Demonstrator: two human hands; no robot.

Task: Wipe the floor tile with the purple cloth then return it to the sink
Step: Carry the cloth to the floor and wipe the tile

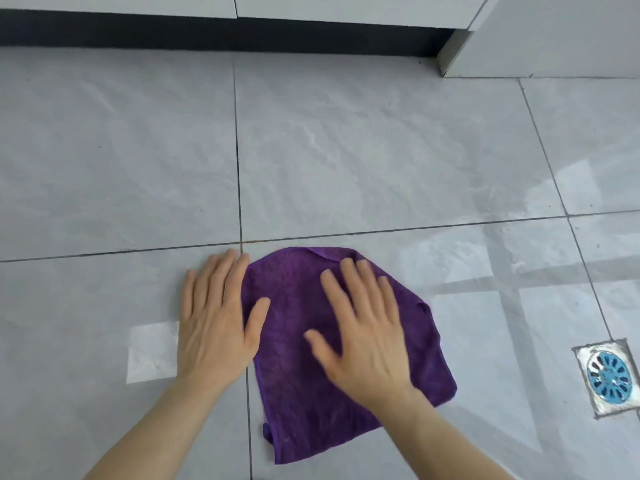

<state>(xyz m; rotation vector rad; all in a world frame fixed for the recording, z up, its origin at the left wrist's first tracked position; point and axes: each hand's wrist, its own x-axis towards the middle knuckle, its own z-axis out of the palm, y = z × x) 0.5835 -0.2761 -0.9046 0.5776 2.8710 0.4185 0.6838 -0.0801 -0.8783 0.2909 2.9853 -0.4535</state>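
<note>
The purple cloth (294, 375) lies spread flat on a grey floor tile (485, 323), just below a grout line. My right hand (363, 327) presses flat on the cloth's right half, fingers spread. Flat on the floor lies my left hand (216, 317), its thumb and palm edge overlapping the cloth's left edge while the fingers rest mostly on bare tile. Neither hand grips the cloth. No sink is in view.
A square floor drain (607, 375) with a blue grate sits at the right. Dark cabinet kickboard (221, 32) runs along the top under white cabinet fronts. A white cabinet corner (554, 39) stands at the upper right. Grey tiles extend all around.
</note>
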